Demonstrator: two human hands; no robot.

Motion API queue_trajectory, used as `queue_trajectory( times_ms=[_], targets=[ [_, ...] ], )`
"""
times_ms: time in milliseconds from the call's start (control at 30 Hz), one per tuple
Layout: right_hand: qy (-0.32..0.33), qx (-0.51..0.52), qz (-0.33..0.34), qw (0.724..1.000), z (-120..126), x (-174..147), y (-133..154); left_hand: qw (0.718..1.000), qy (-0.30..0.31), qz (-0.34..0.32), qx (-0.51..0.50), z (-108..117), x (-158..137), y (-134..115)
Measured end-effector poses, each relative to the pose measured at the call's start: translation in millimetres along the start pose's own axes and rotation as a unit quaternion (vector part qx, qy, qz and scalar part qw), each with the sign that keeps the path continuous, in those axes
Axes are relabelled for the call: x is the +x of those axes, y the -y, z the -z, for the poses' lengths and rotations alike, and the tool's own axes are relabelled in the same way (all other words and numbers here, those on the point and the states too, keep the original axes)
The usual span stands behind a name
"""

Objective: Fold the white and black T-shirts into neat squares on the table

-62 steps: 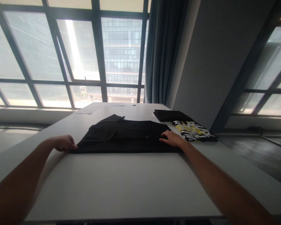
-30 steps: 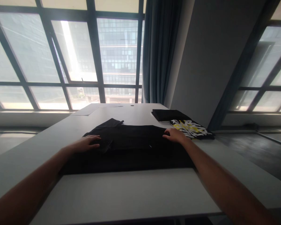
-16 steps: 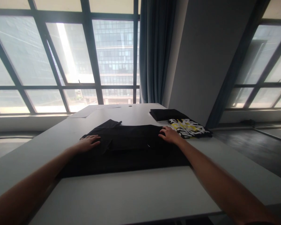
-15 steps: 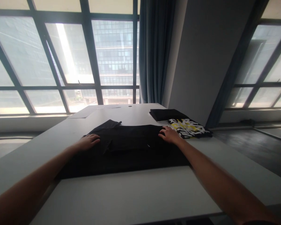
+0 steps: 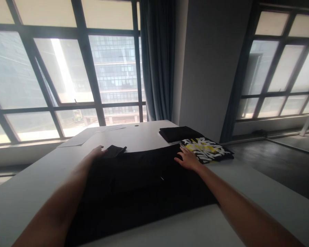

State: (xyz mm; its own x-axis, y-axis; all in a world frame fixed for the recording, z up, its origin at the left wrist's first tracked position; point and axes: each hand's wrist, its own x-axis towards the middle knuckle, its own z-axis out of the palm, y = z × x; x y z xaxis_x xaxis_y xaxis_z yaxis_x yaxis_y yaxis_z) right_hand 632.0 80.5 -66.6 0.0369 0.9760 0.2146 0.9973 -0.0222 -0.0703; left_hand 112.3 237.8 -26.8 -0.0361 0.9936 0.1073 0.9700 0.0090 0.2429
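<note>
A black garment (image 5: 144, 185) lies spread on the white table, with a small pale mark near its middle. At its far left edge a folded flap (image 5: 115, 151) sticks up. Beside that flap, at the garment's left edge, is my left hand (image 5: 98, 152); its fingers are blurred and partly hidden, so their grip does not show. My right hand (image 5: 187, 158) rests on the garment's far right corner, fingers spread. Just right of it sits a folded black cloth item with a white and yellow print (image 5: 206, 149).
Behind the printed item lies a folded black cloth (image 5: 179, 133). Thin pale sheets (image 5: 74, 141) are on the far left of the white table (image 5: 134, 139). Beyond the table stand windows (image 5: 115, 68), a blue-grey curtain (image 5: 158, 68) and a pillar (image 5: 211, 68).
My left hand has moved from lying on the garment to its far left edge. The view has shifted, and the garment reaches closer to me. My right hand stays near the far right corner.
</note>
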Motion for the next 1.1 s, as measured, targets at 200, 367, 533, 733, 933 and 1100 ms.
queue_trajectory(
  times_ms=[200, 367, 533, 733, 933, 1100],
  targets=[
    [0.03, 0.042, -0.016, 0.999, -2.3, 1.3, -2.6, 0.998, 0.004, -0.014, -0.065, -9.6, 13.4, -26.1],
    [0.032, 0.028, -0.024, 0.999, 2.5, -1.7, 2.8, 0.987, -0.02, -0.046, -0.15, 22.3, -2.1, -39.2],
    [0.034, 0.036, -0.056, 0.997, 0.4, -1.3, 3.1, 0.935, -0.096, -0.128, -0.317, 69.6, -55.9, -26.4],
    [0.027, 0.062, -0.07, 0.995, -2.1, -0.8, -0.9, 0.908, -0.01, -0.183, -0.377, 80.6, -156.4, 20.5],
    [0.011, 0.07, -0.076, 0.995, -5.6, -4.5, -5.8, 0.936, 0.049, -0.221, -0.268, 66.1, -215.8, 48.8],
    [-0.057, 0.121, -0.024, 0.991, -10.7, -3.7, -17.6, 0.951, 0.058, -0.238, -0.19, 68.2, -230.8, 43.8]
  ],
)
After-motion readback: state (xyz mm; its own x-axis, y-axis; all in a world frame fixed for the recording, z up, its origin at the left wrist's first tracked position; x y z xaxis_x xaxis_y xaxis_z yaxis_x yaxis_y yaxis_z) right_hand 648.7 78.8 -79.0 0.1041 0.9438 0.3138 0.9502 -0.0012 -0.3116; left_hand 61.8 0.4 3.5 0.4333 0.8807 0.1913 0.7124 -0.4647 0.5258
